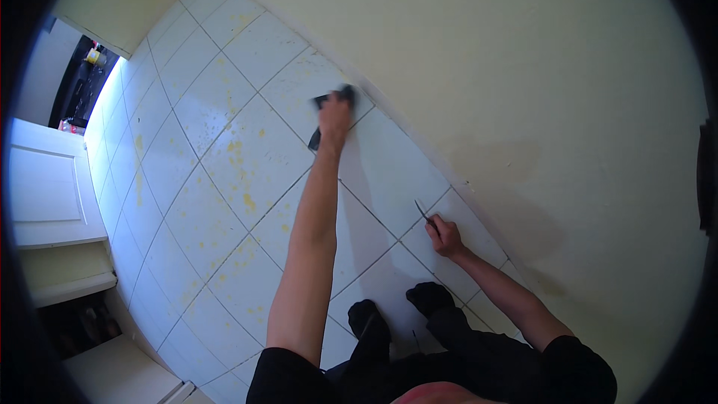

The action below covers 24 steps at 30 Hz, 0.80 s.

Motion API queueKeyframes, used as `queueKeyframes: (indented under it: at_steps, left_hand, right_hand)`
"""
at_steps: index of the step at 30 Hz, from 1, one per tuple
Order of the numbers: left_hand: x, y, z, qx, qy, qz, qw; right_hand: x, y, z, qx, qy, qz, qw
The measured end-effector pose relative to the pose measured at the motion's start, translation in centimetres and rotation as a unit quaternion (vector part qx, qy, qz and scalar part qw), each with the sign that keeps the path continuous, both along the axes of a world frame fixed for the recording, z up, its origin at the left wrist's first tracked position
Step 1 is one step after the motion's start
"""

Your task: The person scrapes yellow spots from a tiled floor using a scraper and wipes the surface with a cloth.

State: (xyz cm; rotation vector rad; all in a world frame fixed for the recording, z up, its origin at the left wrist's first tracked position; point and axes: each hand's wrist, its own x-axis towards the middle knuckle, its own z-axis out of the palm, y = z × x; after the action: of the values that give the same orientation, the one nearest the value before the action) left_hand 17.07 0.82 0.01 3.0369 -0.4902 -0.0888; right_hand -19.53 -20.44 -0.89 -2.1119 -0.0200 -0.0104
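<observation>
Stretched far forward, my left hand (334, 118) is closed on a dark cloth (347, 93) pressed against the pale tiled floor (389, 172), close to the foot of the wall. Motion blurs the cloth, and a dark end of it shows below the wrist. Nearer to me on the right, my right hand (446, 236) is wrapped round the handle of a small knife (421, 209). Its thin blade points up and left, above the tiles. Yellow spots (249, 200) are spread over the tiles left of my left arm.
A cream wall (538, 67) runs along the right, meeting the floor at a low skirting (404, 131). White cabinets (46, 187) stand at the left, with an open dark compartment (78, 323) below. My feet in black socks (430, 298) are on the tiles near the bottom.
</observation>
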Motion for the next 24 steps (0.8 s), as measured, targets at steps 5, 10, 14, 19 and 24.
queueKeyframes:
  at_steps: [5,10,14,19,24]
  left_hand:
    - [-1.7,1.2,3.4,-0.099,0.013,0.094,0.991]
    - [-11.4,4.5,-0.8,-0.209,0.012,0.003,0.978]
    - [-18.1,1.3,0.3,-0.241,-0.033,0.021,0.97]
    - [-18.2,1.7,0.7,-0.269,-0.039,0.015,0.962]
    - [-18.1,1.6,0.2,-0.245,-0.044,0.003,0.969]
  right_hand:
    - [-0.3,-2.0,-0.1,-0.033,-0.022,-0.004,0.999]
    - [1.7,-0.1,1.2,-0.009,-0.006,0.012,1.0]
    - [5.2,-0.6,2.6,-0.105,0.041,0.029,0.993]
    - [12.3,1.0,3.6,-0.262,0.07,0.027,0.962]
    - [16.3,1.7,3.1,-0.356,0.108,0.0,0.928]
